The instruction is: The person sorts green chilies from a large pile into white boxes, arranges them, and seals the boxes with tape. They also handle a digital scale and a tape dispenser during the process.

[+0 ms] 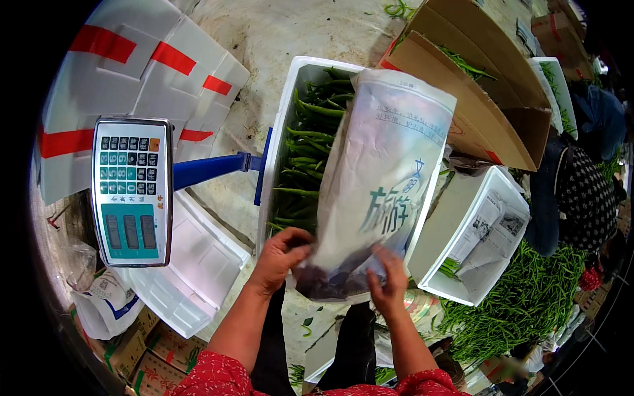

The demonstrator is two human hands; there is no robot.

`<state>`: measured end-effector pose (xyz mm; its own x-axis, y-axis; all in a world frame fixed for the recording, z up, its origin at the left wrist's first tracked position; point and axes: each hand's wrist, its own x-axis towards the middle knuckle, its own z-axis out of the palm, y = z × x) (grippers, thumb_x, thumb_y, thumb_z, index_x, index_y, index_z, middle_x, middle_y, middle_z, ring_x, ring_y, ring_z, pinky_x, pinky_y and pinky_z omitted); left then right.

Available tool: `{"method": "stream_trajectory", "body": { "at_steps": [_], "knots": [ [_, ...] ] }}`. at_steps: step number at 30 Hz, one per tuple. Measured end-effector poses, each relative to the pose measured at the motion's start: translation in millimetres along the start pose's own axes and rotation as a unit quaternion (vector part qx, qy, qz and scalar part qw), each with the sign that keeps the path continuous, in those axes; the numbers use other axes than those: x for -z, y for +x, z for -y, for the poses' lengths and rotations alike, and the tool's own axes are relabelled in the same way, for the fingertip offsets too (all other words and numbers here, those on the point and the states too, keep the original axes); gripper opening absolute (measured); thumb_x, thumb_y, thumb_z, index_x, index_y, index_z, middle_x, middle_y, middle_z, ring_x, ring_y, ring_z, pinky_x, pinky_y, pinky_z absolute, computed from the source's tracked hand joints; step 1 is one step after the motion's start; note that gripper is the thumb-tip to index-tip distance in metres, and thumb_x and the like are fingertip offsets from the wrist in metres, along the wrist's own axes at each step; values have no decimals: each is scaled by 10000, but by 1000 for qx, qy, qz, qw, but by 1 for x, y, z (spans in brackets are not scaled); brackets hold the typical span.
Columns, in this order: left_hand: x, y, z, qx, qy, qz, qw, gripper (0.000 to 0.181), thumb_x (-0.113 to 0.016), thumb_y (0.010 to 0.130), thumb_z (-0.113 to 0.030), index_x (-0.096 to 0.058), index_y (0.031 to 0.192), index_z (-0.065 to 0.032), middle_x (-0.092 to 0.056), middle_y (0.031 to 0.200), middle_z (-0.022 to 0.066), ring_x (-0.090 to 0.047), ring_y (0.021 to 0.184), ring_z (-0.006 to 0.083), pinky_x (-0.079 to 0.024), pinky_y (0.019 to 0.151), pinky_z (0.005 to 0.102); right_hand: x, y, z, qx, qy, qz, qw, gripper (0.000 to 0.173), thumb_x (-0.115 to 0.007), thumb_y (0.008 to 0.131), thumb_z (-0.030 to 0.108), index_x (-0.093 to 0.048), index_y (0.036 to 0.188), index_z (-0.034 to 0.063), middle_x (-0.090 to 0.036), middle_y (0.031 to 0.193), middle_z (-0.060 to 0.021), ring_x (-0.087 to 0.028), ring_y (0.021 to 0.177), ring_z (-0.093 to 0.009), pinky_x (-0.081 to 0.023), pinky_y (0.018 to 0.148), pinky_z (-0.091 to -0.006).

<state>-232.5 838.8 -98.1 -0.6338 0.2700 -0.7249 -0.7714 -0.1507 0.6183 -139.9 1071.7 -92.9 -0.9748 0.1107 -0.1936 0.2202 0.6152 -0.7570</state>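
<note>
A white foam box full of long green chili peppers stands before me on a scale with a blue post. A printed paper sheet lies over the right part of the peppers, reaching down to the box's near end. My left hand is at the sheet's lower left edge, thumb and fingers close together; whether it pinches the paper is unclear. My right hand, slightly blurred, is over the sheet's lower right, thumb and fingers apart. The scale's keypad and display head is at the left.
White foam boxes with red tape stand upper left. Foam lids lie below the scale head. On the right are a cardboard box, a paper-lined foam box, a large pepper heap and a person in a patterned top.
</note>
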Motion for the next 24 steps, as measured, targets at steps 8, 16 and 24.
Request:
{"method": "stream_trajectory", "body": {
  "at_steps": [8,16,24],
  "knots": [
    [46,31,59,-163,196,-284,924,187,-624,843,-8,-551,1013,-39,-583,815,-5,-524,706,74,-445,659,219,-62,171,-13,131,-232,-76,961,596,-659,780,341,-480,1323,170,-336,1447,-147,-255,1329,-437,-169,1046,-619],
    [-1,26,54,-341,567,-150,735,651,-708,696,-139,-458,1297,-146,-333,1443,124,-275,1335,401,-241,1069,531,-117,199,-19,133,-291,-23,947,591,-603,795,454,-482,1319,207,-325,1455,-119,-250,1324,-440,-142,1043,-643],
    [31,42,113,-303,657,-9,691,730,-669,714,-488,-428,1353,-231,-307,1465,62,-238,1354,311,-210,1082,557,-127,189,-22,138,-354,-11,925,636,-610,806,412,-420,1374,197,-304,1485,-77,-235,1352,-390,-157,1076,-570]
  ]
}}
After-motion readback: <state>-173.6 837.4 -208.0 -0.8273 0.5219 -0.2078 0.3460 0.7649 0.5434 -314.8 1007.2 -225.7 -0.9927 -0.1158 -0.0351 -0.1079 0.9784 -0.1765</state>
